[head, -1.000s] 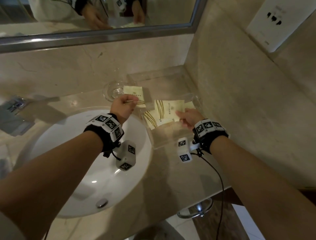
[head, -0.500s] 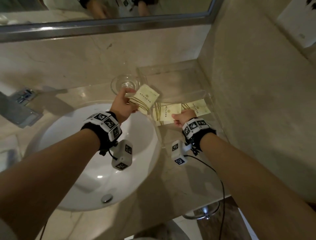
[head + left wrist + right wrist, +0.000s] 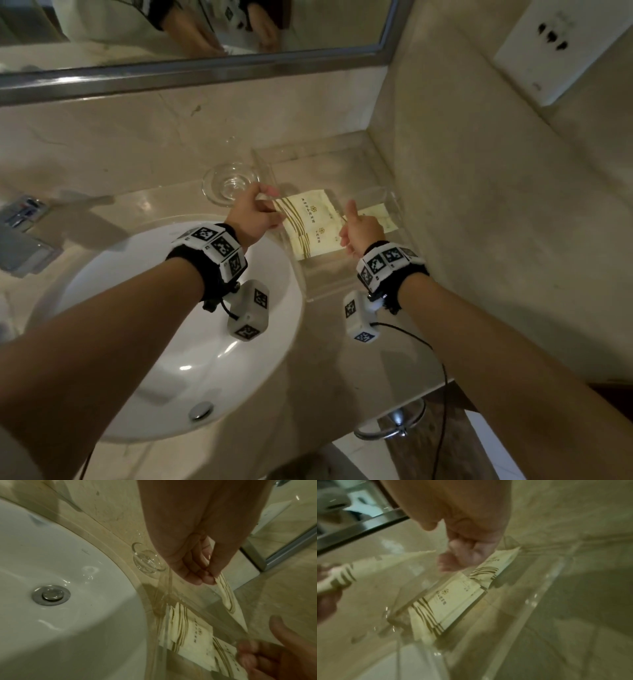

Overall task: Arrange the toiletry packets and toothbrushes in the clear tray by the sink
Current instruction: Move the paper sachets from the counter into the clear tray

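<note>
A clear tray stands on the counter right of the sink. Cream toiletry packets with brown stripes lie stacked in it, also in the right wrist view as the stack. My left hand pinches another striped packet by its left end, held over the tray's left part; the pinch shows in the left wrist view. My right hand, thumb raised, has its fingers curled on a packet at the stack's right end. No toothbrush is visible.
A small glass dish sits just left of the tray behind my left hand. The tap is at far left, the mirror above, the side wall close on the right. A towel ring hangs under the counter edge.
My left hand has carried its packet rightwards and down from beside the glass dish to over the tray. My right hand stays on the packets in the tray, thumb now raised.
</note>
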The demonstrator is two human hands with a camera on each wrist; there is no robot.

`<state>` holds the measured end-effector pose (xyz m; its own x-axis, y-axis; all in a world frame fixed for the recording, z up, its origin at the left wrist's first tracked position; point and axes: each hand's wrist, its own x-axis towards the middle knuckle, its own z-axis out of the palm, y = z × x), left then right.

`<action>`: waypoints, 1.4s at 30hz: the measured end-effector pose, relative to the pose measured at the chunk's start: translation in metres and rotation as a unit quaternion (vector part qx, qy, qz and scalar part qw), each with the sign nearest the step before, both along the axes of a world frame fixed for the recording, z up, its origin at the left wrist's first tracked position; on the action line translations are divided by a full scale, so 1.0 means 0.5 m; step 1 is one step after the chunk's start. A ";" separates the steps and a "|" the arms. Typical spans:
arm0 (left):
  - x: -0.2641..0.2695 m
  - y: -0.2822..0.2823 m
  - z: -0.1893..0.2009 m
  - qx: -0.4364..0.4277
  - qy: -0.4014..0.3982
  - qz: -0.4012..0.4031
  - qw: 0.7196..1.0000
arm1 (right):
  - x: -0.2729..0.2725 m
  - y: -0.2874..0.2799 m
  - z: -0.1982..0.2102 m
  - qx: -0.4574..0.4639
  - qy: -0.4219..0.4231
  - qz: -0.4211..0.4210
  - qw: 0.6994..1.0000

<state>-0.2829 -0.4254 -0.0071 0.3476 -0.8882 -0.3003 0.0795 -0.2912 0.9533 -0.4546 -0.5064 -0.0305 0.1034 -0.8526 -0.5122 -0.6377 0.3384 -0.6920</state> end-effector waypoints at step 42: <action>0.146 0.075 0.047 0.010 -0.142 0.055 0.988 | 0.167 0.026 0.077 -0.043 -0.099 -0.048 0.993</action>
